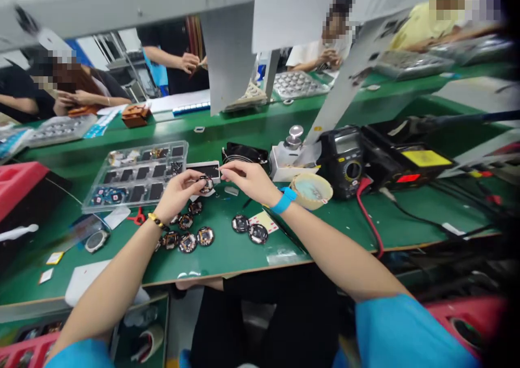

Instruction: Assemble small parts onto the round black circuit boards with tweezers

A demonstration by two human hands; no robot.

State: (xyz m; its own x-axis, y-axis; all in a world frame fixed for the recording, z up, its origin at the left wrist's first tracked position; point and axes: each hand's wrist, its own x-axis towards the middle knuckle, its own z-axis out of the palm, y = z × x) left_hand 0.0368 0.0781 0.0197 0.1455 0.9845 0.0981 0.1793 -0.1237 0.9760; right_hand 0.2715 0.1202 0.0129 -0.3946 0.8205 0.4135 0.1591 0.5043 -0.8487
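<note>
My left hand [181,192] is closed on a small round watch module [207,184], held between thumb and fingertips above the green bench. Just to its right, my right hand [252,181] has thumb and forefinger pinched together; whatever sits in the pinch is too small to make out. A small open box with a dark inside [209,170] lies behind the fingertips. Several more round modules [188,242] rest on the bench below my left hand. Two darker round modules [258,233] lie under my right forearm, partly over a patterned card [270,221].
A clear compartment tray of parts [140,173] stands at left, near a watch case [96,241]. At right are a pump bottle [293,140], a round tub [312,190], a multimeter [345,165] and a box with a red display [406,168]. People sit across the bench.
</note>
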